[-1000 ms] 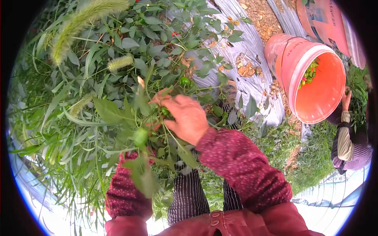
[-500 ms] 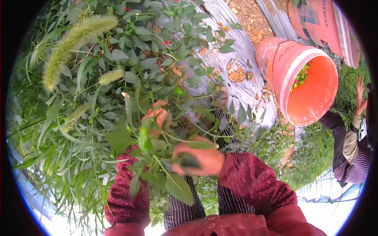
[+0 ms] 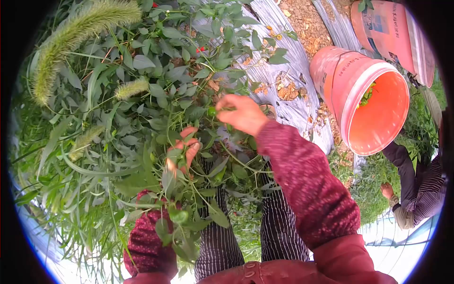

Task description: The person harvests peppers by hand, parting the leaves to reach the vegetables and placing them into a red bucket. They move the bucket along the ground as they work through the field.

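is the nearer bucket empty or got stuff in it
The nearer bucket isn't empty: green peppers show inside its mouth. How full, I cannot tell.

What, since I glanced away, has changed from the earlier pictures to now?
The right hand has moved up the picture to a green pepper; its grip is unclear. A co-worker's hand now shows lower and further left. The left hand stays among leaves; the buckets still stand there.

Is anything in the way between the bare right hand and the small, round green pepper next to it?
Nothing visible blocks the bare right hand: its fingers are right beside the small, round green pepper. I can't tell whether they touch.
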{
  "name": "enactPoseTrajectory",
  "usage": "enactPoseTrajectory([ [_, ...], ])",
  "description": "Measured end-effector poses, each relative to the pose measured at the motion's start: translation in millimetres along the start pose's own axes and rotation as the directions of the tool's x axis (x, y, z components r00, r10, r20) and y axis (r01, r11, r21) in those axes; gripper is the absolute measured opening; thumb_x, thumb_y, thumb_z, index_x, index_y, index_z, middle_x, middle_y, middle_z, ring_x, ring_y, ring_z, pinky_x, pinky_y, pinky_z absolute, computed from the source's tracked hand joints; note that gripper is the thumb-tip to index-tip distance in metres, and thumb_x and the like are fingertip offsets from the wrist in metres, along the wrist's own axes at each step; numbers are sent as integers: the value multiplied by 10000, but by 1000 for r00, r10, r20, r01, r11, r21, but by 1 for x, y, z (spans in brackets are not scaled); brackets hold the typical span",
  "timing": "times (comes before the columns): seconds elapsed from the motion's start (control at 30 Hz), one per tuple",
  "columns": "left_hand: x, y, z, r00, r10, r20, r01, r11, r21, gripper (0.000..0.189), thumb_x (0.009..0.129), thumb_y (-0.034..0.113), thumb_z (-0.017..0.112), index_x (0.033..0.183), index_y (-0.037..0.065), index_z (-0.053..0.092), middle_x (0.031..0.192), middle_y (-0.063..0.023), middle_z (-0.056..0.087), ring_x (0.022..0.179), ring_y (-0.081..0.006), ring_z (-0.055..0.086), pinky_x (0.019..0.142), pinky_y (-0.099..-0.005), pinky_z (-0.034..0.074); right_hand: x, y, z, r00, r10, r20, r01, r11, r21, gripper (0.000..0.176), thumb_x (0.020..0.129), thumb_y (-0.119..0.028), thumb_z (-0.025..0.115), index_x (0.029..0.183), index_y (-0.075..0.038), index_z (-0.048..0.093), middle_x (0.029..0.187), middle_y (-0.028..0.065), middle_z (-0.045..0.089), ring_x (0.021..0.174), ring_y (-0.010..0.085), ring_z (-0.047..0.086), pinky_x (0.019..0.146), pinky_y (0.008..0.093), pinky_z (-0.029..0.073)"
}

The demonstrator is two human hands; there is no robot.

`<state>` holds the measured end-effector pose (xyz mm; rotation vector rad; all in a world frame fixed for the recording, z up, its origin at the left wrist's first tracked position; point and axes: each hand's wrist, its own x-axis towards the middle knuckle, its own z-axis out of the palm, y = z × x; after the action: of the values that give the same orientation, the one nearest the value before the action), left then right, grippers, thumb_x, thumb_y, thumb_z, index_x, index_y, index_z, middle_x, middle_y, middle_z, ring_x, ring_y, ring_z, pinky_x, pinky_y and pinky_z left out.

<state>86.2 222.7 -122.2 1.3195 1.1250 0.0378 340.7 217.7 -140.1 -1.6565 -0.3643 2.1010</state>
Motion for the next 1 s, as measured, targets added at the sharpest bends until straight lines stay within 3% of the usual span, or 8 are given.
enactPoseTrajectory([
  [0.07,-3,2,3,1000,24,10,-24,1000,-6,151,933,154,522,905,30,603,1289,-119,464,1071,-242,502,921,-417,395,23,5,11,990,-105,-95,-13,601,-799,424,787,-388,630,1043,-53,583,996,131,635,854,291,635,754,417,497],
  [0.2,-13,8,16,994,-100,-31,89,960,-266,98,899,98,564,895,7,602,1269,-134,479,1174,-297,458,963,-450,382,68,40,34,957,5,-290,-228,632,-741,498,749,-457,640,1042,-58,590,979,177,633,903,355,612,819,436,475],
  [0.4,-13,-5,11,988,146,57,-144,989,-41,100,880,86,584,927,7,623,1233,-151,509,1260,-350,385,1011,-493,335,71,38,45,979,48,198,181,242,-953,459,718,-431,670,989,-60,661,1035,182,623,925,329,618,787,436,494],
  [0.53,-14,-1,15,993,107,51,-106,994,-31,113,870,100,604,927,4,621,1220,-147,521,1261,-350,385,1018,-487,325,55,19,54,982,186,17,-32,256,-966,480,706,-413,676,1022,-53,641,1019,173,627,915,334,619,756,440,502],
  [0.63,-14,-1,17,997,77,26,-76,996,-40,115,870,98,602,932,2,614,1223,-146,520,1264,-344,384,1008,-474,343,50,27,52,985,165,58,2,321,-947,414,747,-287,648,1130,-133,613,1084,111,621,950,283,626,793,399,501],
  [0.7,-9,7,22,991,117,-66,-116,993,27,71,826,18,617,896,10,624,1050,-107,596,1143,-303,496,990,-436,363,30,30,33,975,-223,3,144,619,-772,391,730,-291,656,1080,-119,623,1031,109,638,962,275,616,807,362,483],
  [0.83,-8,3,26,985,142,-96,-147,988,-53,62,817,24,636,869,-4,618,1086,-130,589,1138,-306,505,949,-416,397,35,53,27,986,-149,71,165,847,-506,384,691,-264,680,1044,-122,632,1003,97,650,929,272,618,828,354,474],
  [1.0,-5,5,23,982,191,4,-189,967,171,139,849,45,611,982,6,611,1178,-141,562,1183,-326,472,973,-425,384,47,71,30,960,-207,189,276,821,-500,497,690,-237,666,1158,-110,557,1072,116,630,995,273,602,870,354,461],
])
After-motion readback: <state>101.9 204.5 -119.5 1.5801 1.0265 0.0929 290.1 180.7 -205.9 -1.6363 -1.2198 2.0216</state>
